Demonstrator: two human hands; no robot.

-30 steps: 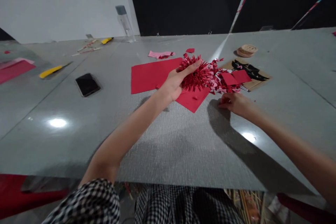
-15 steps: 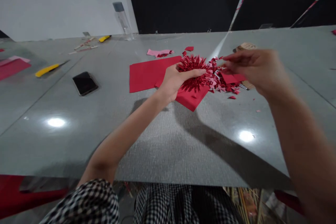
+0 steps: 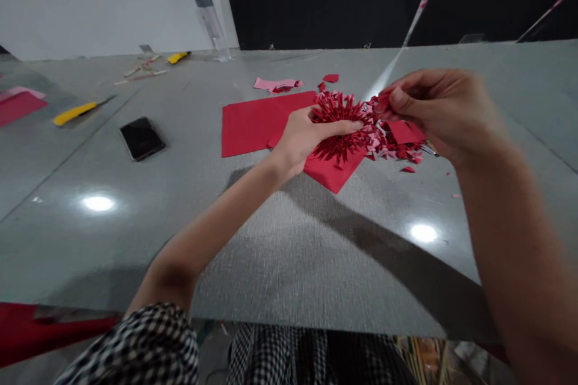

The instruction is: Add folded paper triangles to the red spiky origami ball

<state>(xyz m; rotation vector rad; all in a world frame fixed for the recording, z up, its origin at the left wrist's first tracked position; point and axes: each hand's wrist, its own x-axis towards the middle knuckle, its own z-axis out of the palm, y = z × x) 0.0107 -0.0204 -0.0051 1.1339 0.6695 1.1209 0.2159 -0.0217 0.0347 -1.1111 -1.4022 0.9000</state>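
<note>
Gripping a spiky red paper ball [image 3: 339,126], the left hand [image 3: 303,139] curls around its near side, thumb across the front, and holds it low over a tilted red square [image 3: 332,173] on the grey table [image 3: 289,252]. The right hand [image 3: 440,109] is raised just right of the ball. Its thumb and forefinger are pinched on a small red paper piece [image 3: 383,101] close to the spikes; whether the piece touches them cannot be told. Below this hand lies a heap of red and pink folded pieces [image 3: 397,139], right beside the ball. A large red sheet [image 3: 255,123] lies flat to the left of the ball, partly under the left hand. Beyond it are pink scraps [image 3: 275,83] and one loose red scrap [image 3: 331,78]. Farther left on the table are a dark phone [image 3: 141,138] and a yellow cutter [image 3: 73,113]. A second yellow tool [image 3: 177,58] and a clear bottle [image 3: 208,21] sit near the far edge. Checked fabric [image 3: 135,346] fills the bottom of the view.
</note>
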